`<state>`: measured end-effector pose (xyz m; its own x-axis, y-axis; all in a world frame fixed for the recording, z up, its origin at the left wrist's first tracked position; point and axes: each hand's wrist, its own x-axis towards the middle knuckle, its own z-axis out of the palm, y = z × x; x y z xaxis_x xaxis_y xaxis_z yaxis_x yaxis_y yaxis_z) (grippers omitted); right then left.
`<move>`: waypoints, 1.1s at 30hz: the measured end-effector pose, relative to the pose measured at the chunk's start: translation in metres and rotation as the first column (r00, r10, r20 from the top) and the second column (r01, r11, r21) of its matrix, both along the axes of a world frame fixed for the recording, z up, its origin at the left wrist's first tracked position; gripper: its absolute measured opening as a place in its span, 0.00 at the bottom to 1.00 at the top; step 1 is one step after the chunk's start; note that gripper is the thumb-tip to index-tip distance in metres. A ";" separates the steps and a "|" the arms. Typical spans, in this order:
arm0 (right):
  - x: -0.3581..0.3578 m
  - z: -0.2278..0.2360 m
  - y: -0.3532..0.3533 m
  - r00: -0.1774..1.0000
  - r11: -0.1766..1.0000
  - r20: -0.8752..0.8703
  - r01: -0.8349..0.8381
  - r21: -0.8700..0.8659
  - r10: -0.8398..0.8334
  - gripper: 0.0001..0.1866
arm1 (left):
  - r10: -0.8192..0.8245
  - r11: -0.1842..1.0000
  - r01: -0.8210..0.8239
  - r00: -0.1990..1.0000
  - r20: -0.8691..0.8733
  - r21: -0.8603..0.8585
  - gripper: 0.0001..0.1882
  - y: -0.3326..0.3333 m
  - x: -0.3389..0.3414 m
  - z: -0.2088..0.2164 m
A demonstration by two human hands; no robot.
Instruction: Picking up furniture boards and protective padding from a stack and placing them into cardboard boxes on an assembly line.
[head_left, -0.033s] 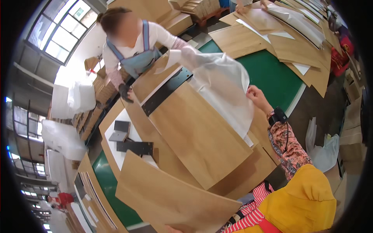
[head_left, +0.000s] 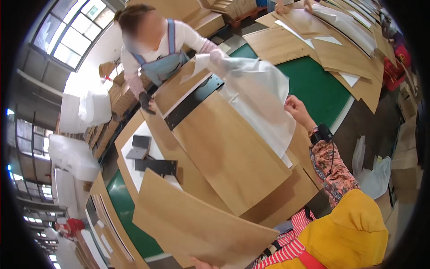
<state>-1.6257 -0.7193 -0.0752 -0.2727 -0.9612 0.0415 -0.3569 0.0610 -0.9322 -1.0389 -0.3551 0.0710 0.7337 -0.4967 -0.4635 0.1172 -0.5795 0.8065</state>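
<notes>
My right hand (head_left: pixel 295 109) is closed in a pinch on the edge of a thin translucent plastic sheet (head_left: pixel 257 85). That sheet drapes along the right side of a large brown fibreboard panel (head_left: pixel 228 157). At the lower edge, only part of my left hand (head_left: pixel 202 263) shows, gripping the near edge of a tilted brown board (head_left: pixel 197 219). Across the panel, a co-worker (head_left: pixel 156 54) has one arm at the sheet's far end and a dark-gloved hand (head_left: pixel 145 103) at the stack's left edge. A black drilled strip (head_left: pixel 192 104) lies across the panel's far end.
Small black pieces (head_left: pixel 156 167) rest on a white panel (head_left: pixel 129 157) to the left. Loose brown boards (head_left: pixel 349 58) overlap on a green work surface (head_left: pixel 313 83) at far right. A plastic bag (head_left: pixel 374 177) lies at right; wrapped stacks (head_left: pixel 74 157) stand at left.
The translucent sheet's folds have shifted slightly near my right hand. Both my hands keep their hold in nearly the same places.
</notes>
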 end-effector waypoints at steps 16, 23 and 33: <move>0.259 0.071 0.085 0.682 0.675 -0.229 -0.728 -0.120 0.695 0.20 | -0.064 0.924 0.098 0.993 0.102 -0.369 0.23 -0.092 -0.029 -0.029; 0.185 0.101 0.094 0.933 0.998 0.359 -0.040 0.049 0.020 0.23 | -0.292 0.885 0.323 0.946 0.142 -0.335 0.22 -0.200 -0.114 -0.062; 0.197 0.034 0.003 0.993 0.999 0.106 -0.039 -0.028 0.042 0.17 | -0.276 0.886 0.435 0.771 0.573 -0.158 0.15 -0.271 -0.107 -0.119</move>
